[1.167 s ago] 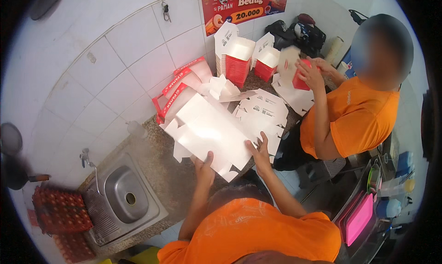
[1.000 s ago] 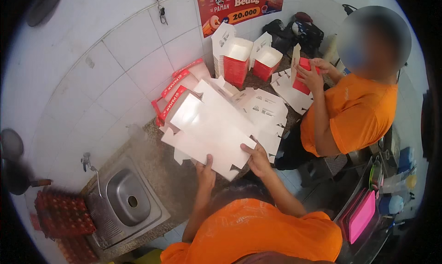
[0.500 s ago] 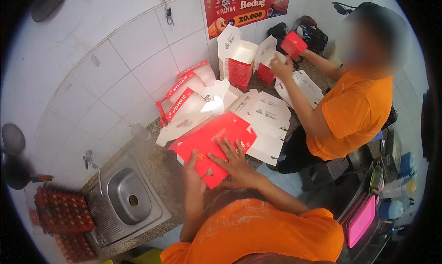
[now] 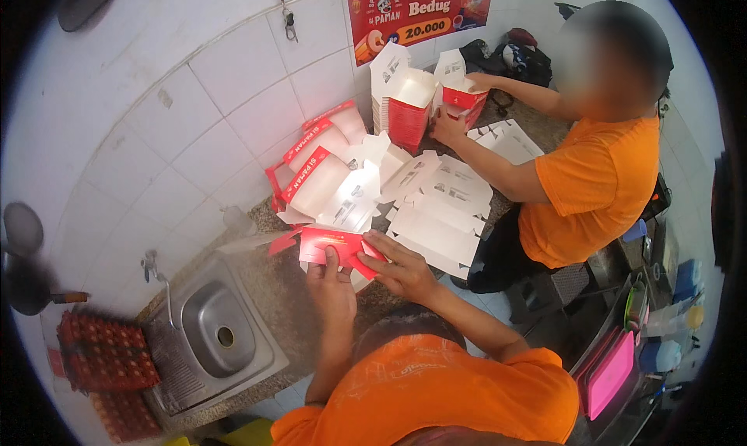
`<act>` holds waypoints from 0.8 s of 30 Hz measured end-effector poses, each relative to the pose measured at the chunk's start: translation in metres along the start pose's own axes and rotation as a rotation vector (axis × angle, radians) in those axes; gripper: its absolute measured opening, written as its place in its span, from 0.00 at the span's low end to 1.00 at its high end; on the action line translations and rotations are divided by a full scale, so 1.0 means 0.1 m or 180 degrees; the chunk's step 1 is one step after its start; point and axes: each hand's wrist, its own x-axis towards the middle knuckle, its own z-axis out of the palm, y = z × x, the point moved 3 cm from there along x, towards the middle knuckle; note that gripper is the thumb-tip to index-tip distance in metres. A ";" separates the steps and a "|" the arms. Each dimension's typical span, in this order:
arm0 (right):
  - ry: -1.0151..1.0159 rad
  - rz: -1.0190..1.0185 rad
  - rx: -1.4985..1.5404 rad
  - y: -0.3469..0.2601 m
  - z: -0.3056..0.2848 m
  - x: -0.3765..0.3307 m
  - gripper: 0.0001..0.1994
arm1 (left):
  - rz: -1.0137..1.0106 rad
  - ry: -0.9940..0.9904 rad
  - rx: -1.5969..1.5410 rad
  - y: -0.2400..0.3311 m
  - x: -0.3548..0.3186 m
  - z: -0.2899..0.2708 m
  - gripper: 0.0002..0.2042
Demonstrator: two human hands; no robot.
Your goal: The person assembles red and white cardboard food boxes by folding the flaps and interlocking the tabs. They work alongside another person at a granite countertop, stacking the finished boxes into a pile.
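A partly folded red cardboard box (image 4: 325,239) is held over the counter, its panels bent up. My left hand (image 4: 333,281) grips it at the near left, thumb pressed on the red face. At the right side my right hand (image 4: 403,269) pinches the flaps, with the fingers on top. Behind it, open half-folded boxes (image 4: 342,201) with white insides lean in a row towards the wall. Flat white box blanks (image 4: 440,224) lie just beyond my right hand.
A tall stack of red nested boxes (image 4: 407,119) stands by the wall. Beside it, a co-worker in orange (image 4: 599,181) has both hands on a shorter stack (image 4: 464,97). A steel sink (image 4: 222,333) is set into the counter at left, near egg trays (image 4: 105,353).
The red cardboard, spread wide and flat before, is now folded up into a smaller shape between my hands. The co-worker's hands have brought a red box down onto the shorter stack.
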 end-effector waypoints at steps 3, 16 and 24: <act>-0.0138 -0.0152 0.0056 0.01 -0.05 0.15 0.29 | 0.0172 -0.0181 0.0089 -0.03 -0.01 0.04 0.12; 0.0668 -0.0056 -0.0197 0.11 0.21 0.11 0.23 | 0.0491 -0.0358 -0.0011 -0.24 -0.13 0.09 0.15; 0.0444 -0.0196 0.0106 0.09 0.14 0.13 0.30 | 0.0562 -0.0500 -0.0452 0.02 -0.15 0.27 0.13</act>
